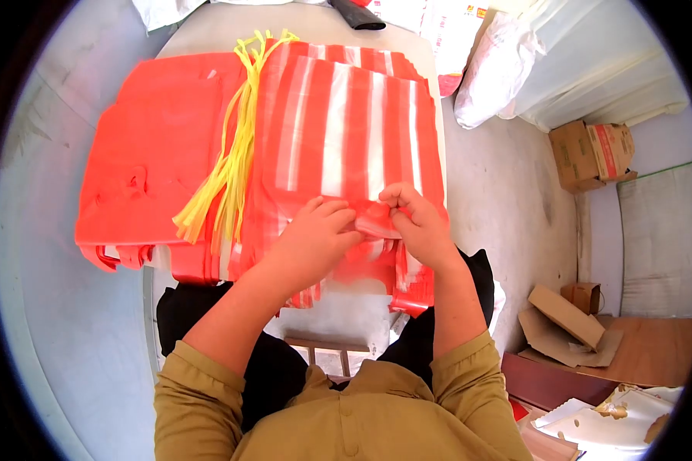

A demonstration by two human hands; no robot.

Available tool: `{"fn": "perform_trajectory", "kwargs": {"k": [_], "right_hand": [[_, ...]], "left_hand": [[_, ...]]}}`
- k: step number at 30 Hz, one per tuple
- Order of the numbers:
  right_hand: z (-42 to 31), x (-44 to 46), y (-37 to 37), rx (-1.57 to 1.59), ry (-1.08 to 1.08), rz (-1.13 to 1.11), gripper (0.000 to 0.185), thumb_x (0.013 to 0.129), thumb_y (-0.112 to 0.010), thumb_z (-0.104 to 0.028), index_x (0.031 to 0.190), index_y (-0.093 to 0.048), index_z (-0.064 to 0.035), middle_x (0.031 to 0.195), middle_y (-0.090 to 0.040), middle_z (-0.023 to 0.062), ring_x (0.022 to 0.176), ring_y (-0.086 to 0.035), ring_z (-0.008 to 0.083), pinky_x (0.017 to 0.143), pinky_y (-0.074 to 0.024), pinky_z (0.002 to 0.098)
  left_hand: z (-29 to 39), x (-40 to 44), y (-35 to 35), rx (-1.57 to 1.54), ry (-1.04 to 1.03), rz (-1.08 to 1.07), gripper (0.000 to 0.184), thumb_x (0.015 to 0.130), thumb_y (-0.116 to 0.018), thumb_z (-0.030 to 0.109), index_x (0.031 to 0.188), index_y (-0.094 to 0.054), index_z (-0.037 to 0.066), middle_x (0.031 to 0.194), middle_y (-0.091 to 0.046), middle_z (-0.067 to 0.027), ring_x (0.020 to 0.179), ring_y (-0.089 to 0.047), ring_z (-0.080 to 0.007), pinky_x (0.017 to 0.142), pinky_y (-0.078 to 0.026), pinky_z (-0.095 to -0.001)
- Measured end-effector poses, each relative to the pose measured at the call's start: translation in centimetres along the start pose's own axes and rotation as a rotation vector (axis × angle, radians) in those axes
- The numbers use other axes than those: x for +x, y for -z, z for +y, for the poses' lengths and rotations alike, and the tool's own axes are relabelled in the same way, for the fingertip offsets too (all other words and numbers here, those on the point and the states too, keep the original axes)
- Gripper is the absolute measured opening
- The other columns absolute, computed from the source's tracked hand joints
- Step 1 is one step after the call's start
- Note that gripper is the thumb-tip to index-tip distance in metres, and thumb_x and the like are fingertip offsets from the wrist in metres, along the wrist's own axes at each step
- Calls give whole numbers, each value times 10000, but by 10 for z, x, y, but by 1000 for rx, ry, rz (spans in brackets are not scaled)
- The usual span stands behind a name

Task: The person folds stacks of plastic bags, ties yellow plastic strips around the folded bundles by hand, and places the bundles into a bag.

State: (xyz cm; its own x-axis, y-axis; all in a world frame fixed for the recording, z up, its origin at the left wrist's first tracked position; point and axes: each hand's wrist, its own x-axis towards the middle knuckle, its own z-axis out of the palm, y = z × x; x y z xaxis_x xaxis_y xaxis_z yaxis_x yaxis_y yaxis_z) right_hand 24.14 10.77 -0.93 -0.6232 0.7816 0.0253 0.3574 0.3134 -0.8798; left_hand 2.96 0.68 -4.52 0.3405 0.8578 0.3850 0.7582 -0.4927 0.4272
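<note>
A stack of red-and-white striped plastic bags (334, 123) lies on the table in front of me. At its near edge, my left hand (321, 234) has its fingers closed on the red plastic from the left. My right hand (419, 227) pinches the same gathered plastic from the right, thumb and forefinger bent together. Between the two hands the plastic is bunched up. A bundle of yellow strips (238, 146) runs along the left side of the striped stack. Left of the strips lies a pile of plain red bags (158, 146), its near ends hanging over the table edge.
The pale table (207, 32) shows beyond the bags, with a dark object (357, 14) at its far edge. A white sack (496, 69) stands at the far right. Cardboard boxes (592, 154) and opened cardboard (569, 326) are on the right.
</note>
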Motion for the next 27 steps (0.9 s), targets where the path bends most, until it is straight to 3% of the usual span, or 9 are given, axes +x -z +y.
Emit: {"fn": "perform_trajectory", "kwargs": {"k": [3,6,9,12,21,27], "right_hand": [[-16,6,-3,17,-286,-10,320,964,-475,78,1224,-640,-9,1063,-659,88,1034,-627,177,924,-519,309],[-10,13,-4,-236,-176,-66,280,959,-508,55,1182,-669,6,1102,-689,143,1048,-649,243,929,-521,338],[5,15,-10,-334,157,83,245,929,-594,-13,1146,-707,13,1057,-731,209,967,-696,407,866,-561,457],[6,13,-13,-346,201,126,260,927,-628,-39,1170,-704,12,1040,-738,190,982,-697,385,874,-553,469],[6,6,-22,-347,146,98,354,885,-750,-93,1225,-698,-10,1046,-746,152,1006,-678,351,929,-519,459],[7,8,-26,-363,170,104,374,885,-747,-67,1251,-692,-16,1058,-743,165,1034,-682,349,934,-527,449]], "left_hand": [[-1,0,-1,-12,-10,1,254,817,-704,112,1060,-778,119,1210,-679,-107,1275,-600,-312,1087,-461,-495],[0,0,-2,-20,-4,13,264,811,-706,98,1065,-778,110,1206,-676,-113,1274,-598,-321,1084,-463,-499],[1,2,1,-31,-2,3,255,820,-717,95,1066,-781,108,1210,-666,-135,1257,-602,-341,1062,-484,-486],[11,9,9,-253,294,-107,228,831,-731,101,1052,-787,110,1236,-647,-157,1239,-606,-364,1040,-506,-473],[12,2,6,-38,52,127,190,807,-741,116,988,-795,98,1298,-630,-154,1219,-620,-352,1029,-532,-439],[5,9,1,-32,-84,176,226,752,-710,32,971,-762,55,1119,-721,-111,1130,-665,-319,984,-553,-429]]}}
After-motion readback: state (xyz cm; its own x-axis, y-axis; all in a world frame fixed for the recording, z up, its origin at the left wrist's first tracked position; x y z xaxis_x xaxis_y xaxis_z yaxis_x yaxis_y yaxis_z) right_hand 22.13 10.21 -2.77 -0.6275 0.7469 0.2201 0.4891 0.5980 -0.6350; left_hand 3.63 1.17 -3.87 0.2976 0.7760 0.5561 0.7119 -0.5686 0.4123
